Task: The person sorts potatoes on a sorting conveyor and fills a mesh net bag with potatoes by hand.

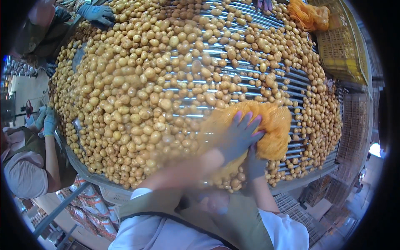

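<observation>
An orange mesh bag (275,125) lies bunched up over potatoes and metal rollers in front of me. My left hand (239,137), in a grey glove with purple fingertips, reaches across the bag and holds its mesh from above. Close beside it, my right hand (257,165) grips the bag's near edge; folds of mesh partly hide its fingers. Loose mesh trails from the bag toward my body, blurred near my left forearm. Small potatoes (137,118) cover most of the sorting table around the bag, and bare rollers (293,81) show between them on the right.
Co-workers' gloved hands appear at the left edge (49,122), upper left (98,15) and top (265,4). Another orange mesh bag (309,15) lies at the upper right beside a yellow plastic crate (340,47). The table's metal rim (300,182) runs before my body; stacked crates (353,125) stand right.
</observation>
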Demonstrator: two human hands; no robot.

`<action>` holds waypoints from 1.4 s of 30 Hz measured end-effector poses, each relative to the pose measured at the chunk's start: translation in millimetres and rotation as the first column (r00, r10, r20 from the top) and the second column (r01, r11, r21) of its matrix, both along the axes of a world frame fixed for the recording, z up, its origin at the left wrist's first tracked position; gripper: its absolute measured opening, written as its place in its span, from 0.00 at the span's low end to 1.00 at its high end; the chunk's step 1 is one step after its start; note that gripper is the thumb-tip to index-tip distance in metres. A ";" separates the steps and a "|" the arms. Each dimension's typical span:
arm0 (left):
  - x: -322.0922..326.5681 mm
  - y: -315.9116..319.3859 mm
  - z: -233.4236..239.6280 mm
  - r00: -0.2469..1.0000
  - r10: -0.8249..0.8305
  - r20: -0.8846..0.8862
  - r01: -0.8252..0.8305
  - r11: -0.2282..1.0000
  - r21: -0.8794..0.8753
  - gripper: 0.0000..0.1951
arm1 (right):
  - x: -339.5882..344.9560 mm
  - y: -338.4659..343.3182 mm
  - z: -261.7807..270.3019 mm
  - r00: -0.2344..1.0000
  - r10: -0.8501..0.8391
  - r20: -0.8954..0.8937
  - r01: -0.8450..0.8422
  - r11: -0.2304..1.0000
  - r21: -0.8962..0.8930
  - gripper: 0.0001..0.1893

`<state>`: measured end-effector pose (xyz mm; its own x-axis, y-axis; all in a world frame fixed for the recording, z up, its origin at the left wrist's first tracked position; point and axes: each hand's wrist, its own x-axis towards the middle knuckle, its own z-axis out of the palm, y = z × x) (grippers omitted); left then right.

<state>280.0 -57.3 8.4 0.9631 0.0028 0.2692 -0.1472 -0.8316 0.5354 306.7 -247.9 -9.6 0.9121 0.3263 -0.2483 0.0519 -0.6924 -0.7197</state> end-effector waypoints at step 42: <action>-10.3 97.4 -2.7 0.957 0.228 -0.178 -0.195 0.964 0.183 0.21 | 28.0 124.7 -18.3 0.901 0.392 0.187 -0.390 0.919 -0.052 0.21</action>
<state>269.7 40.2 5.8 0.9789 0.1840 0.0891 0.1354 -0.9101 0.3917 334.7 -123.2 -27.9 0.7419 0.6645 -0.0898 0.4550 -0.5972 -0.6605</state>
